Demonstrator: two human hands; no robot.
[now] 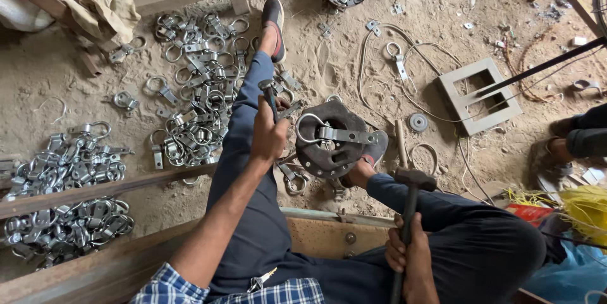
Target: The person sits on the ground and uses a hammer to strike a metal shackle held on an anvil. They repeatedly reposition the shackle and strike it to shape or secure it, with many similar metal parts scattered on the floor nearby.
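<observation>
On the dirt floor [341, 70] between your legs sits a round dark block [329, 142], with a metal ring-and-strap clasp [332, 132] lying across its top. Your left hand [269, 133] is closed around a short punch [270, 96], held just left of the block, its tip not touching the clasp. Your right hand [408, 260] is wrapped tight round the handle of a hammer [414, 180], whose head hangs low, right of the block. Piles of finished clasps [196, 82] lie to the left.
</observation>
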